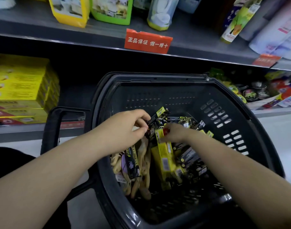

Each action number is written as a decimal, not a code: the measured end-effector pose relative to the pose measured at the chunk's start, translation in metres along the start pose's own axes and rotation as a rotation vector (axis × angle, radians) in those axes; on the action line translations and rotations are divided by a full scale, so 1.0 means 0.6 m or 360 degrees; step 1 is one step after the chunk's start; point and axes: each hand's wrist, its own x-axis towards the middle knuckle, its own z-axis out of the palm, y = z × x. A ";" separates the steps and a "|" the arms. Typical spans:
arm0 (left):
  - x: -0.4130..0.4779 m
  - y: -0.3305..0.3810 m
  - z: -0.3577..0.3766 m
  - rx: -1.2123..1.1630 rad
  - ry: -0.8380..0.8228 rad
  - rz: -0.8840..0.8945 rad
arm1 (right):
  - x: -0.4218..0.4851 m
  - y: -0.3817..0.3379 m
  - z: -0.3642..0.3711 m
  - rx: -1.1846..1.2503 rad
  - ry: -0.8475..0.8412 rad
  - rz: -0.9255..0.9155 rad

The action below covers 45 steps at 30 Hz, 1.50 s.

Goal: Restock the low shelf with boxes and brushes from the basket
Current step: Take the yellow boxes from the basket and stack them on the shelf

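Note:
A black plastic basket (232, 103) stands on the floor in front of the low shelf (22, 131). Inside lie several black-and-yellow boxes (164, 159) and a bundle of tan brushes (141, 176) in wrappers. My left hand (126, 128) reaches into the basket and pinches a small black box (153, 122) at its near end. My right hand (173, 133) is deeper in the basket, fingers curled round the top of a yellow box (159, 134); its fingertips are hidden among the boxes.
Stacked yellow boxes (20, 86) fill the left of the low shelf. Tins and packets (254, 93) sit on it at the right. The upper shelf (91, 40) carries pouches, bottles and a red price label (148, 41). The basket's handle (52, 129) stands at the left.

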 end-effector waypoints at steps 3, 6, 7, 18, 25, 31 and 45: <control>0.010 -0.003 0.009 -0.0219 -0.0001 -0.0163 | -0.029 -0.024 -0.040 0.0685 -0.0102 -0.0112; 0.018 -0.006 0.016 -0.0385 -0.0030 -0.0355 | -0.058 -0.053 -0.062 0.0966 -0.0191 -0.0286; 0.021 -0.007 0.017 -0.0476 -0.0042 -0.0419 | -0.066 -0.063 -0.069 0.1051 -0.0209 -0.0364; 0.033 0.000 0.023 -0.1236 0.0021 -0.0728 | -0.080 -0.032 -0.100 0.0541 0.0146 -0.0484; 0.032 0.006 0.022 -0.1536 0.0055 -0.0835 | -0.031 0.073 -0.025 -0.0948 0.0050 0.0037; 0.027 0.001 0.020 -0.1514 0.0071 -0.0781 | -0.020 0.076 -0.035 -0.0794 0.0062 -0.0046; 0.037 -0.009 -0.024 -0.1221 0.0477 -0.0550 | 0.045 -0.034 0.015 -0.1049 0.0300 -0.0630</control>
